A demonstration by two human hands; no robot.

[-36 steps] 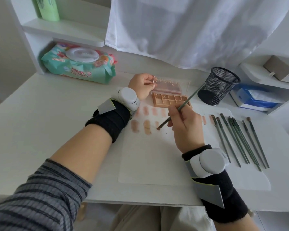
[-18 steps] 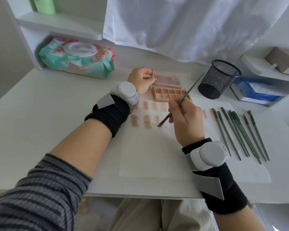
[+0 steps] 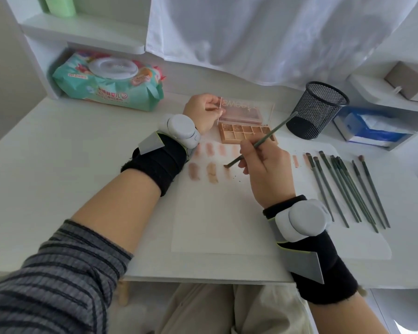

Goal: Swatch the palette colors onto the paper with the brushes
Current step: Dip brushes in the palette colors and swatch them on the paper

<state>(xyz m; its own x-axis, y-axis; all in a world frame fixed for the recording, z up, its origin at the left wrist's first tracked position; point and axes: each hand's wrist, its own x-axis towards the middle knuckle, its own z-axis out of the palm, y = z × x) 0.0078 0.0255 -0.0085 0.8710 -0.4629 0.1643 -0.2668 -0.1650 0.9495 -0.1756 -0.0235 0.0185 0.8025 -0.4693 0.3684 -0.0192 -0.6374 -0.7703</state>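
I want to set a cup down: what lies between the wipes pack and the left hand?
In the head view, only bare white desk lies between the wipes pack and the left hand.

Soft, even daylight, perhaps through the curtain (image 3: 263, 32); edges bow.

- A home desk nook, likely a bedroom or study corner.
- White surface (image 3: 58, 145) with built-in shelves (image 3: 82, 37).
- Pack of baby wipes (image 3: 106, 85), mesh pen cup (image 3: 316, 109), tissue pack (image 3: 372, 128).
- White cloth (image 3: 263, 32) draped behind.
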